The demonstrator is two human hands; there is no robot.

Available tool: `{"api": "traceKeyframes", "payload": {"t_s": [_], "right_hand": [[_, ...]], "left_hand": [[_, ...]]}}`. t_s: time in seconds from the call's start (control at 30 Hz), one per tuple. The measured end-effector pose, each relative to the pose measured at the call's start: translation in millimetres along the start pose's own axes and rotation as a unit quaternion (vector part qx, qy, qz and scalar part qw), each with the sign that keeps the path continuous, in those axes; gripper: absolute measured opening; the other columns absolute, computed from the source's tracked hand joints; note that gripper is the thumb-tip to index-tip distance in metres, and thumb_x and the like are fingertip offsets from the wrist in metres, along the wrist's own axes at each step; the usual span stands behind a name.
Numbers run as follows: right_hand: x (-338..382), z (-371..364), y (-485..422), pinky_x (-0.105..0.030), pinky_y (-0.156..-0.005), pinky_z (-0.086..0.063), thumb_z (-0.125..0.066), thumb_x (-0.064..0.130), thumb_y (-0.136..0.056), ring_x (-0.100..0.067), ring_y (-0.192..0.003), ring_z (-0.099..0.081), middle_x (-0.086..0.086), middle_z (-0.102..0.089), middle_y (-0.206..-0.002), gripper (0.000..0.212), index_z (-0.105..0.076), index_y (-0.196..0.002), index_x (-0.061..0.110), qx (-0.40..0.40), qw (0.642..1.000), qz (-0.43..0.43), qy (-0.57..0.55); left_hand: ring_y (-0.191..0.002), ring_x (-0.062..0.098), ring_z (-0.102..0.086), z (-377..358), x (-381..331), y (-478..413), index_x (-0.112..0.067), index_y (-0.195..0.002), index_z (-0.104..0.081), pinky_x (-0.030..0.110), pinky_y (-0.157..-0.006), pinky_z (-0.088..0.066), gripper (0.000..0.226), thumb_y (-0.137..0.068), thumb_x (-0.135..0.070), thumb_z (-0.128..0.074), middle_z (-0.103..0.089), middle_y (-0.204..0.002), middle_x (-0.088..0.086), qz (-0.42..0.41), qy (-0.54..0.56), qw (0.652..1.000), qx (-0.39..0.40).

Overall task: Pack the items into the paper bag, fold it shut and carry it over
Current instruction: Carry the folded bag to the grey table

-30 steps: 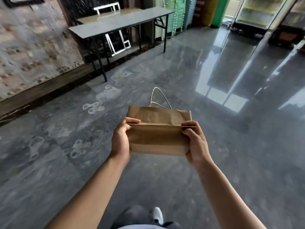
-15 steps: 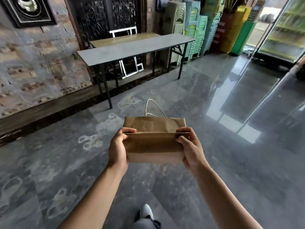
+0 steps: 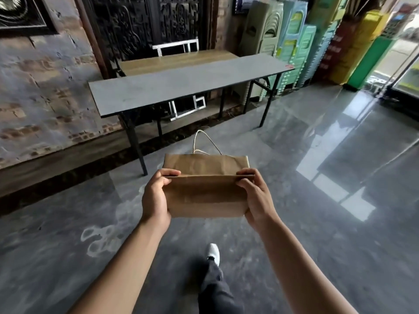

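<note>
A brown paper bag (image 3: pixel 205 193) hangs in front of me at chest height, its top folded over away from me along a sharp crease. My left hand (image 3: pixel 156 196) grips the bag's left end, thumb on the fold. My right hand (image 3: pixel 256 196) grips the right end the same way. A thin cord handle (image 3: pixel 205 141) sticks up behind the folded flap. The bag's contents are hidden.
A long grey folding table (image 3: pixel 181 87) on black legs stands ahead against a brick wall, with a wooden table (image 3: pixel 176 61) behind it. Stacked plastic chairs (image 3: pixel 294 48) fill the right corner. Glossy grey floor (image 3: pixel 317 177) spreads around me; my leg and white shoe (image 3: pixel 213 251) show below.
The grey table has come closer and more central as I walk toward it. Both hands keep the same grip on the folded bag.
</note>
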State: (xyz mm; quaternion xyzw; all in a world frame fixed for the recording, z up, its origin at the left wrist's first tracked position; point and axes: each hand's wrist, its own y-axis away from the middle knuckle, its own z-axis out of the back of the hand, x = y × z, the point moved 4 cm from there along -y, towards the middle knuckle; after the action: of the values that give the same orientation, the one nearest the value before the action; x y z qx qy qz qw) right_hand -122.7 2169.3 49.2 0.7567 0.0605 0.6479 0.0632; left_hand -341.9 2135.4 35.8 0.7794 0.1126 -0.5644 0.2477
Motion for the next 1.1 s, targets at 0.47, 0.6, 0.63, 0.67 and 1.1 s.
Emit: {"api": "traceKeyframes", "payload": {"t_s": [0.47,0.6,0.63,0.67,1.1], "right_hand": [[103,0,-374,-0.029,-0.055,-0.036,-0.057,0.011,-0.081,-0.018,-0.074,-0.047,0.001,-0.056,-0.075,0.014,-0.06,-0.08,0.024,0.008,1.0,-0.024,0.005],[109,2,-469,-0.025,-0.05,-0.038,-0.059,0.015,-0.078,-0.014,-0.067,-0.048,0.003,-0.057,-0.073,0.011,-0.06,-0.081,0.025,-0.005,0.999,-0.037,-0.007],[110,1,-495,-0.024,-0.049,-0.038,-0.059,0.015,-0.078,-0.013,-0.065,-0.049,0.005,-0.058,-0.072,0.011,-0.06,-0.08,0.026,-0.008,0.999,-0.038,-0.007],[111,0,-522,-0.024,-0.049,-0.038,-0.059,0.016,-0.077,-0.013,-0.065,-0.048,0.005,-0.058,-0.072,0.011,-0.06,-0.08,0.026,-0.012,0.999,-0.039,-0.005],[153,-65,-848,-0.029,-0.058,-0.035,-0.063,0.026,-0.069,-0.014,-0.073,-0.049,0.008,-0.059,-0.075,0.013,-0.061,-0.082,0.024,-0.039,0.996,-0.068,0.048]], "left_hand": [[-0.068,0.016,-0.061,-216,-66,-311,-0.024,-0.069,-0.07,0.031,-0.06,-0.045,0.031,-0.076,-0.013,-0.042,-0.071,-0.07,-0.004,0.007,0.007,1.0,0.004],[-0.075,0.021,-0.059,-266,-67,-401,-0.023,-0.07,-0.07,0.033,-0.064,-0.044,0.03,-0.075,-0.013,-0.042,-0.069,-0.077,0.001,0.016,0.0,1.0,0.024],[-0.078,0.022,-0.058,-278,-68,-426,-0.023,-0.07,-0.07,0.035,-0.066,-0.043,0.03,-0.075,-0.013,-0.042,-0.068,-0.079,0.003,0.018,-0.002,1.0,0.026],[-0.081,0.024,-0.058,-290,-69,-452,-0.024,-0.069,-0.071,0.036,-0.068,-0.043,0.03,-0.074,-0.013,-0.043,-0.067,-0.082,0.005,0.02,-0.006,0.999,0.027],[-0.09,0.032,-0.059,-407,-104,-769,-0.023,-0.072,-0.072,0.044,-0.077,-0.045,0.031,-0.07,-0.015,-0.042,-0.068,-0.089,0.008,0.064,-0.007,0.998,0.011]]}}
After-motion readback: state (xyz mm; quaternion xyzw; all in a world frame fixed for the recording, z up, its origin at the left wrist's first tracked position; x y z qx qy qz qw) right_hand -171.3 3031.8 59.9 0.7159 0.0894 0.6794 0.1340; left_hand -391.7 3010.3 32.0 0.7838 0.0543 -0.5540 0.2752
